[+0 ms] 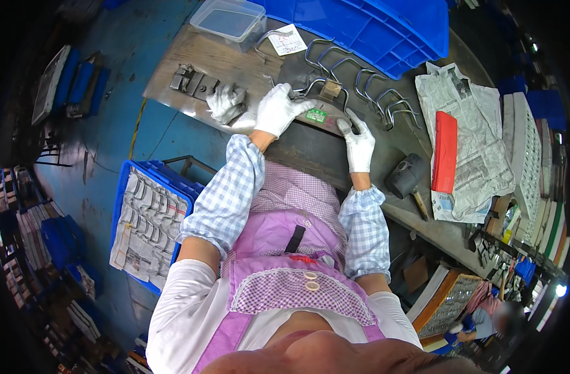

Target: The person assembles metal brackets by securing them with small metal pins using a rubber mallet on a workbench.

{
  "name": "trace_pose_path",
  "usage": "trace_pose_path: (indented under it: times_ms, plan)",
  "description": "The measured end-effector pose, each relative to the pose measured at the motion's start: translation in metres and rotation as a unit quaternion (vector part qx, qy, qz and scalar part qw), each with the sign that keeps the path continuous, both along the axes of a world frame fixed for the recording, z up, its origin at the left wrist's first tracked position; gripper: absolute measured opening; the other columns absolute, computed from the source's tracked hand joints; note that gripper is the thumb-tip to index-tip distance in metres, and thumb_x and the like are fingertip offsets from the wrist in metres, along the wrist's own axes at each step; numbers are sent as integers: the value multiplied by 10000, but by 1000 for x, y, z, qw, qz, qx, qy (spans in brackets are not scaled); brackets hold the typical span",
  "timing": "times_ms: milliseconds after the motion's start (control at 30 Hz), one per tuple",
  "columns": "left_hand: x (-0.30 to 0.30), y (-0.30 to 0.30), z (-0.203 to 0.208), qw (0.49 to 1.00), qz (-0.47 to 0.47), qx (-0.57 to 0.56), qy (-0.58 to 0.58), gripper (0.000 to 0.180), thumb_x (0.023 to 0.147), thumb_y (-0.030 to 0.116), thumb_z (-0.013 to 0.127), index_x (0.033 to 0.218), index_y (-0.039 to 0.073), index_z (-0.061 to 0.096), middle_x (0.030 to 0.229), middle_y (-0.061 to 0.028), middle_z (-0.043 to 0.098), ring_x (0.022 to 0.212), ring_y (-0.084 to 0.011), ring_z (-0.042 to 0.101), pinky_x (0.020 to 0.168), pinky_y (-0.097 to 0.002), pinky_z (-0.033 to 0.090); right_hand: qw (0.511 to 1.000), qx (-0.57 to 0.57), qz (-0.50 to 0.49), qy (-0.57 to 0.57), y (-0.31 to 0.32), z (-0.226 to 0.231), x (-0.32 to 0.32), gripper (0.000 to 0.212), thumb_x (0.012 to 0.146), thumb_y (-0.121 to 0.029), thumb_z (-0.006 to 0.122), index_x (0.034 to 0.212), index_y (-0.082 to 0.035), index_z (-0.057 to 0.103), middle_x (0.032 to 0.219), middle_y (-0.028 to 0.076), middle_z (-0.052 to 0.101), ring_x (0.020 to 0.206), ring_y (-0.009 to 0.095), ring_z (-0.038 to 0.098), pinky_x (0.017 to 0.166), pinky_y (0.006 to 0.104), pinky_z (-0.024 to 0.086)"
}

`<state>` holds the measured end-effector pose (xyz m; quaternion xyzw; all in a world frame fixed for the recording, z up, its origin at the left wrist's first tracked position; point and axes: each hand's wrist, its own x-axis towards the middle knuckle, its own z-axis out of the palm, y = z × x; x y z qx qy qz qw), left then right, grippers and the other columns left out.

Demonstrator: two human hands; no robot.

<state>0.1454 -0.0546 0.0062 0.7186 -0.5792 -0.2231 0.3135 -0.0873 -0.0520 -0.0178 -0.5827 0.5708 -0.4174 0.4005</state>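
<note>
While the curved dark metal plate [325, 121] lies flat on the worktop [173, 81] straight ahead of us, we keep both gloved hands on it: our left hand [279, 109] is spread over its left end, palm down with the fingers bent over a bent wire hook [300, 89] that rests against the plate's upper edge, and our right hand [358, 144] presses on the right end, the forefinger stretched out along the plate's rim. Neither hand is closed into a fist; both lie open and pressing rather than clutching, which seems meant to hold the plate from sliding. A small green label [316, 115] sits on the plate between our hands, and a little wooden block [330, 90] stands just behind it, touching the wire, probably as a stop. Beyond lies a loose row of finished-looking wire hooks [384, 100], fanned out within easy reach of the right hand. A black mallet [404, 177] lies to the right of our right forearm, handle toward us, handy for a grab. Left of our left hand sits a crumpled spare glove [226, 103] and past it a grey metal fixture [194, 81]. Farther back stand a clear plastic box [229, 22] and a big blue crate [372, 28]; newspaper [472, 131] with a red flat piece [445, 153] on it covers the right side. Down at our left, on the floor, another blue crate [124, 187] lined with paper holds more hooks.
</note>
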Motion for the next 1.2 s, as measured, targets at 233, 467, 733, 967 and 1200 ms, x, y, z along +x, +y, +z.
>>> trace_pose_path:
  times_ms: [233,467,733,967,1200]
  plan:
    - [0,1,2,1000,15,22,9,760,690,713,832,899,11,632,953,-195,703,929,-376,687,822,-459,541,1000,11,-2,25,0,3,1,491,888,-297,827,1315,-78,722,1134,96,715,1041,205,673,948,332,523]
    - [-3,12,-4,999,13,-43,-24,689,712,652,849,885,19,636,893,-179,675,875,-376,677,787,-477,532,997,-30,5,77,9,-1,-2,510,894,-361,808,1322,-98,721,1177,126,726,1075,262,687,972,355,512]
    - [-11,74,-31,984,-4,-173,-32,677,657,424,911,1153,49,643,1153,-85,677,1020,-308,640,897,-443,506,923,-234,16,305,55,-14,-9,561,856,-413,798,1340,-144,710,1252,100,719,1037,301,670,926,415,513]
    - [-22,89,-24,982,-23,-180,-46,732,779,293,845,1403,53,548,1501,-148,540,1144,-350,611,998,-451,497,956,-169,17,240,63,-4,-3,635,925,-409,749,1461,-104,598,1346,144,672,1169,328,626,1043,434,471]
    - [-26,91,-24,984,-24,-152,-90,764,792,290,831,1438,34,516,1532,-183,497,1166,-377,595,1029,-459,494,953,-152,53,256,62,18,-16,582,937,-333,740,1453,-100,603,1378,148,653,1180,343,622,1045,443,471]
